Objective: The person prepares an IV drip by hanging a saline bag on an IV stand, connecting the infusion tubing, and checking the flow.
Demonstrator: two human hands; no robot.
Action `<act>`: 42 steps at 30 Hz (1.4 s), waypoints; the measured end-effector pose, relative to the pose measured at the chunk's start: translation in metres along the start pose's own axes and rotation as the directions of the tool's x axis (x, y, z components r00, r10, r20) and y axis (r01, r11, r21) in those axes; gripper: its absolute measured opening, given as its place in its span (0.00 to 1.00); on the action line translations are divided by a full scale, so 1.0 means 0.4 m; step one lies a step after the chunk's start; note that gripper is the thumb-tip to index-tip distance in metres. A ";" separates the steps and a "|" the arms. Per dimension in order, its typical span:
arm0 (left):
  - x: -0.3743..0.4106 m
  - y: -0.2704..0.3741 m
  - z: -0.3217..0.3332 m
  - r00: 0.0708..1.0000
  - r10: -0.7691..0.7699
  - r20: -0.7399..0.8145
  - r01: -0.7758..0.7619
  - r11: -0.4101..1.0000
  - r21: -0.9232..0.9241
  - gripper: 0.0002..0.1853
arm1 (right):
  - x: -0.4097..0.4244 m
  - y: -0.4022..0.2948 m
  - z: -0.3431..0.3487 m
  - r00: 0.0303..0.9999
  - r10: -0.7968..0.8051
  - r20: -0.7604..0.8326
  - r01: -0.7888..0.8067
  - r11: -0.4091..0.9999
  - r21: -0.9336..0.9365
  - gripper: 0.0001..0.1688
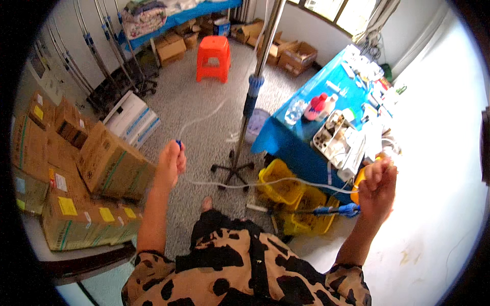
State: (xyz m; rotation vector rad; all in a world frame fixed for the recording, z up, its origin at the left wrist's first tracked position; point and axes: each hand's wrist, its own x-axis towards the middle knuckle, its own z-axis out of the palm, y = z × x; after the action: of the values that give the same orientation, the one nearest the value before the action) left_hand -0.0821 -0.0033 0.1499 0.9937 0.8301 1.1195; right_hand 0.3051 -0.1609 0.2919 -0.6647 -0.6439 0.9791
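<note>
My left hand is closed around a small blue part on a clear plastic infusion tube. From there one stretch of tube curves up toward the metal drip stand in front of me. Another stretch sags across to my right hand, whose fingers are pinched on the tube's far end; the small fitting there is hard to make out in the glare. Beyond the right hand's wrist side, a blue clamp on a second pole is partly hidden.
A blue-covered table at the right bears bottles and a white basket. Yellow bins stand below it. Cardboard boxes are stacked at left, more drip stands behind them. An orange stool stands farther off.
</note>
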 end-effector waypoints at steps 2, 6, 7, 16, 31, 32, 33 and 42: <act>0.013 -0.004 -0.008 0.996 0.092 0.007 -0.093 0.987 0.128 0.16 | 0.020 0.011 0.006 0.999 0.016 0.045 -0.014 0.999 -0.039 0.14; 0.034 0.071 0.021 0.964 0.198 0.176 -0.253 0.884 0.394 0.12 | 0.047 0.028 0.054 1.000 -0.008 -0.023 0.004 0.985 -0.170 0.14; 0.039 0.091 0.028 0.952 0.211 0.221 -0.292 0.842 0.455 0.11 | 0.049 0.030 0.064 0.999 -0.020 -0.048 0.009 0.973 -0.230 0.13; 0.168 0.205 0.032 0.835 0.230 0.501 -0.294 0.954 0.053 0.09 | 0.086 0.010 0.183 1.000 0.006 0.014 0.002 0.858 -0.513 0.16; 0.275 0.387 0.038 0.670 0.168 0.724 -0.106 0.986 -0.130 0.10 | 0.121 -0.084 0.464 0.965 -0.251 0.076 0.172 0.389 -0.905 0.14; 0.276 0.405 0.035 0.674 0.157 0.722 -0.119 0.987 -0.104 0.11 | 0.117 -0.088 0.497 0.953 -0.293 0.073 0.174 0.335 -0.926 0.15; 0.277 0.424 0.035 0.675 0.145 0.723 -0.126 0.989 -0.081 0.12 | 0.122 -0.101 0.504 0.950 -0.295 0.106 0.190 0.271 -0.944 0.15; 0.306 0.486 0.040 0.552 0.220 0.805 -0.215 0.970 -0.118 0.15 | 0.145 -0.207 0.573 0.943 -0.143 0.299 0.210 -0.441 -0.873 0.23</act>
State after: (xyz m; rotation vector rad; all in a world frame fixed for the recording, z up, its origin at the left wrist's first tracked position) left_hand -0.1010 0.1367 0.3317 1.4680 -0.0729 0.7093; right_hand 0.2017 -0.0939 0.5102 -2.0784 -1.6594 -0.3665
